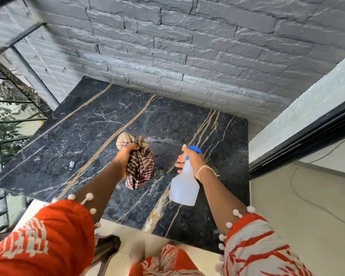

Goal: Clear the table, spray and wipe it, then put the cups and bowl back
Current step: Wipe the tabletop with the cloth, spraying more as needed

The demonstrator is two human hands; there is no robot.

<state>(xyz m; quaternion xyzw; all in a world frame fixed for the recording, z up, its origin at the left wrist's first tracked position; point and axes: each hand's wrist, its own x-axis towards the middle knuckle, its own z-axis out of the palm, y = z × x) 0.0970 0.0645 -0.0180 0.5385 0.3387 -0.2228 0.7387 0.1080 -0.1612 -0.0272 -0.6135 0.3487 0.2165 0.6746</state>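
Note:
The black marble table (84, 136) with gold veins lies below me against the grey stone wall. My left hand (126, 156) grips a bunched checked cloth (140, 168) above the table's middle. My right hand (193, 160) holds a white spray bottle (184, 186) by its neck, the blue nozzle (195, 149) pointing out over the tabletop. No cups or bowl are in view.
A grey stone wall (187, 56) runs along the table's far edge. A window with metal bars (12, 116) is at the left. A white ledge and dark door frame (307, 126) stand at the right, with pale floor (307, 206) beside the table.

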